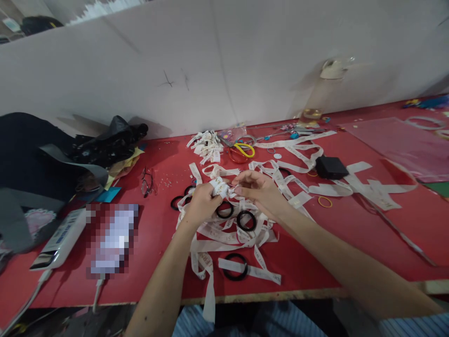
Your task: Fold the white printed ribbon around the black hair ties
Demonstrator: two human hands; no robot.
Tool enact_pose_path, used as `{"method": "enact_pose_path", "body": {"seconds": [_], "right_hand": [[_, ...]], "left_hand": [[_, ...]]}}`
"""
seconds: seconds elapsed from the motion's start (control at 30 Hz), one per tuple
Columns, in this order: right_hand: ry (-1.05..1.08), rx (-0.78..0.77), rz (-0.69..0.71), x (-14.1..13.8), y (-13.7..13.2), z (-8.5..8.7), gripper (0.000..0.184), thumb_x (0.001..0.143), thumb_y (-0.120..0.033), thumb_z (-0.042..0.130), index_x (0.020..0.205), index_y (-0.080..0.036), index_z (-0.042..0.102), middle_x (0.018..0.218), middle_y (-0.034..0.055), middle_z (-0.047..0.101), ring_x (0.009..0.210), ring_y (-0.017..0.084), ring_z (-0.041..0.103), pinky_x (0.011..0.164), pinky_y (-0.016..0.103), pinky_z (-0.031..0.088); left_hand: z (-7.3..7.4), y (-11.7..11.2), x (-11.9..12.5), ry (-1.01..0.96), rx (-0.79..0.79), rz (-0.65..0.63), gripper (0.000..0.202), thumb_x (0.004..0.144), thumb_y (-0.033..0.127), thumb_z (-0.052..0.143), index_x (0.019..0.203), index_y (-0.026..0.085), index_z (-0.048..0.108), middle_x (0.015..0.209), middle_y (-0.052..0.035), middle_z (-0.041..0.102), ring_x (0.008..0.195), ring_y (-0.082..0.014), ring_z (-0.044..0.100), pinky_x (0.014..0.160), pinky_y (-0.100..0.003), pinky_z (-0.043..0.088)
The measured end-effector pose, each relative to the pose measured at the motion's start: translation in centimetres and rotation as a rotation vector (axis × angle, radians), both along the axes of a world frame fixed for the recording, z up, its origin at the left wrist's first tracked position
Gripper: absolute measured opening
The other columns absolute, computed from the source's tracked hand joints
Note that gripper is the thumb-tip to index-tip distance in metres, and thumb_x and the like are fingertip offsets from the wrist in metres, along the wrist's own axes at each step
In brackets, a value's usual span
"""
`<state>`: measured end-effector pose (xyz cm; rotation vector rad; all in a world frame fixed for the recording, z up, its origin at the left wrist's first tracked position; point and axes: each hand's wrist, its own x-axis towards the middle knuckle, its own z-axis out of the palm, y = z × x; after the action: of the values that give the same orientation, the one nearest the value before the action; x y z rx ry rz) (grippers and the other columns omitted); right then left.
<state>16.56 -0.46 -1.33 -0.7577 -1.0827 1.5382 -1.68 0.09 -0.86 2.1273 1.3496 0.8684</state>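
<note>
While both hands meet above the middle of the red table [351,229], the left hand [200,202] is closed around a small wad of ribbon [220,187], white with printed lettering, thumb and fingers pressed against it from the left; the right hand [258,186] has its fingertips drawn together and pinches the same wad from the right, the other fingers loosely curled. The wad is held just clear of the table, directly over a tangle of loose ribbon [224,234] that trails to the near edge and hangs over it. Whether anything sits inside the wad cannot be told; ribbon and fingers hide it. A black ring [224,209] lies in the tangle just beneath the left hand, a second ring [246,220] beside it, a third ring [235,267] nearer the person. Judged from the grip, the step in hand is gathering or winding ribbon into a tight bundle, part done. The next move calls for a firm hold by the left hand so the turns do not slacken, and a clean pinch on one strand only by the right. Noted beyond the hands: a heap of folded ribbon pieces [206,146], yellow-handled scissors [244,150], a black box [330,167]; spectacles [146,181] lie to the left
</note>
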Motion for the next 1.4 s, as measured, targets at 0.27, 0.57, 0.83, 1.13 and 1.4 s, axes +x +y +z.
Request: {"method": "enact_pose_path", "body": {"seconds": [0.27, 0.57, 0.83, 1.13, 1.4], "right_hand": [[-0.199, 0.14, -0.126, 0.3, 0.1, -0.1, 0.022, 0.068, -0.026, 0.08, 0.088, -0.023, 0.07, 0.087, 0.0011, 0.068, 0.079, 0.014, 0.063, 0.072, 0.029, 0.054], [-0.684, 0.757, -0.355, 0.1, -1.1, 0.1, 0.023, 0.085, -0.009, 0.057, 0.098, -0.025, 0.065, 0.092, 0.0038, 0.064, 0.087, 0.017, 0.062, 0.078, 0.033, 0.052], [-0.724, 0.847, -0.386, 0.2, -1.3, -0.1, 0.025, 0.088, -0.01, 0.053, 0.103, -0.027, 0.063, 0.095, 0.0041, 0.063, 0.084, 0.017, 0.061, 0.074, 0.032, 0.052], [-0.724, 0.73, -0.391, 0.4, -1.1, -0.3, 0.015, 0.089, -0.015, 0.053, 0.095, -0.024, 0.063, 0.084, 0.0026, 0.061, 0.074, 0.015, 0.059, 0.068, 0.03, 0.049], [-0.644, 0.577, -0.305, 0.1, -1.5, -0.2, 0.013, 0.09, -0.02, 0.053, 0.096, -0.025, 0.064, 0.092, 0.0032, 0.067, 0.082, 0.017, 0.064, 0.074, 0.031, 0.052]], "left_hand": [[-0.1, -0.3, -0.5, 0.156, 0.074, 0.04, 0.035, 0.071, 0.01, 0.049, 0.098, 0.014, 0.07, 0.088, -0.007, 0.073, 0.079, -0.0191, 0.064, 0.076, -0.028, 0.046], [-0.3, -1.0, 0.3, 0.208, 0.119, 0.027, 0.034, 0.074, 0.01, 0.051, 0.103, 0.016, 0.069, 0.079, -0.0041, 0.071, 0.067, -0.0162, 0.061, 0.066, -0.025, 0.042], [-0.4, -0.9, 0.2, 0.169, 0.197, -0.028, 0.037, 0.075, 0.009, 0.052, 0.108, 0.016, 0.07, 0.072, -0.0029, 0.068, 0.062, -0.0148, 0.058, 0.062, -0.024, 0.041], [-0.3, -1.0, 0.2, 0.176, 0.116, -0.051, 0.038, 0.078, 0.011, 0.051, 0.11, 0.018, 0.069, 0.09, -0.0064, 0.074, 0.08, -0.019, 0.066, 0.073, -0.027, 0.046], [-0.6, -0.8, 0.2, 0.259, 0.108, 0.026, 0.032, 0.077, 0.014, 0.053, 0.105, 0.016, 0.069, 0.088, -0.0077, 0.074, 0.075, -0.0201, 0.066, 0.069, -0.028, 0.044]]}}
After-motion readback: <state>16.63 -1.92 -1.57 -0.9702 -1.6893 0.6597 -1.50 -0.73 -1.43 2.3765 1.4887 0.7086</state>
